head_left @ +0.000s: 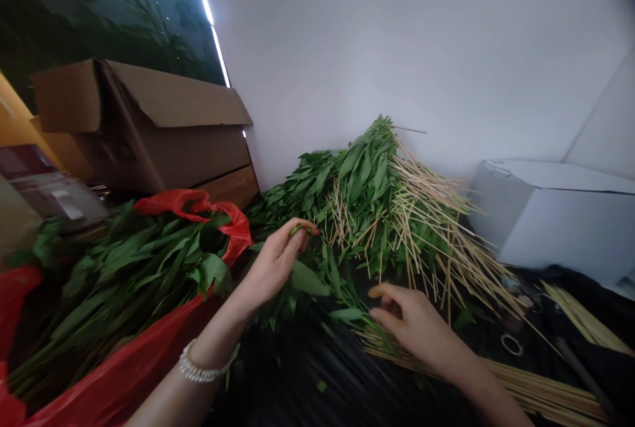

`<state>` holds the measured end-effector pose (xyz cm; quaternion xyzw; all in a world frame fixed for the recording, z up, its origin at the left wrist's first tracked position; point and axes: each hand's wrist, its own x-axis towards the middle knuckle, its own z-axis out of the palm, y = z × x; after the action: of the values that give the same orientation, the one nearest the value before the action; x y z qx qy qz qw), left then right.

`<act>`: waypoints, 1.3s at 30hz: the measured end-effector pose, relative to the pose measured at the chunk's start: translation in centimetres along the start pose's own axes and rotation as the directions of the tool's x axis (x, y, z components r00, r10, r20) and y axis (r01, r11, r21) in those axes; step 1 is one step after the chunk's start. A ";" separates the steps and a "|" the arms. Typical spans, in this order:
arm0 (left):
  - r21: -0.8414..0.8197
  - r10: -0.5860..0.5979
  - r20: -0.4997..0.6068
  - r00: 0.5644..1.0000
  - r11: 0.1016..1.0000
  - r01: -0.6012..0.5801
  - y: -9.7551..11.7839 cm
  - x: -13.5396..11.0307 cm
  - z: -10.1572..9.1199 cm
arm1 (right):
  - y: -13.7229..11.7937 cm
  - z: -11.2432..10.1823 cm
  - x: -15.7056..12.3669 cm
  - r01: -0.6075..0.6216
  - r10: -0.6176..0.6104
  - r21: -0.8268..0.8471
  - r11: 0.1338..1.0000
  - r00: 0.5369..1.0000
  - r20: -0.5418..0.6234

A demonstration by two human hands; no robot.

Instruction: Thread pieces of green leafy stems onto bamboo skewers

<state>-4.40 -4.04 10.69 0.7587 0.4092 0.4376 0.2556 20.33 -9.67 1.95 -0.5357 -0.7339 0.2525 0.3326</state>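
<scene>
My left hand (274, 263) pinches a small green leafy sprig (299, 231) between its fingertips, above a loose heap of long-leaved green stalks (357, 179). Thin bamboo skewers (426, 229) lie fanned through and over that heap. My right hand (409, 318) hangs close to the heap's lower edge, its fingers curled and apart, with nothing visibly in them. Under it lies a bundle of skewers (540, 390). A beaded white bracelet (201, 366) circles my left wrist. More cut leafy stalks (114, 281) fill a red plastic bag (124, 361) to the left.
Black plastic sheeting (327, 374) covers the work surface. A brown cardboard box (166, 136) stands at back left against a wall, and a white box (555, 215) at right. Further skewers (585, 318) and a tape roll (510, 344) lie at right.
</scene>
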 end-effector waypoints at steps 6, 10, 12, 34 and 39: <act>0.112 0.011 -0.093 0.996 0.994 0.000 0.0 -1.2 -1.4 | 3.3 2.5 0.0 0.088 -0.131 -0.462 0.882 0.989 -0.064; 0.112 -0.014 -0.115 0.993 0.993 0.027 -0.7 -1.7 -1.2 | 3.1 2.0 0.6 0.018 -0.038 -0.128 0.992 0.988 -0.153; 0.102 -0.041 -0.126 0.991 0.993 0.054 -0.9 -1.8 -1.6 | 2.6 1.4 1.0 -0.088 0.123 0.257 0.962 0.984 -0.127; 0.605 0.009 -0.147 0.989 0.792 0.083 -12.0 2.0 1.8 | 1.5 2.0 1.6 -0.070 0.136 0.557 0.827 0.988 -0.078; 0.463 -0.010 -0.161 0.987 0.883 0.084 -8.0 0.4 0.1 | 2.0 2.3 1.5 -0.067 0.156 0.534 0.843 0.980 -0.123</act>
<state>-7.39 0.59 4.88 0.7518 0.5394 0.3768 0.0434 19.50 -7.69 -0.63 -0.4843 -0.5747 0.4186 0.5098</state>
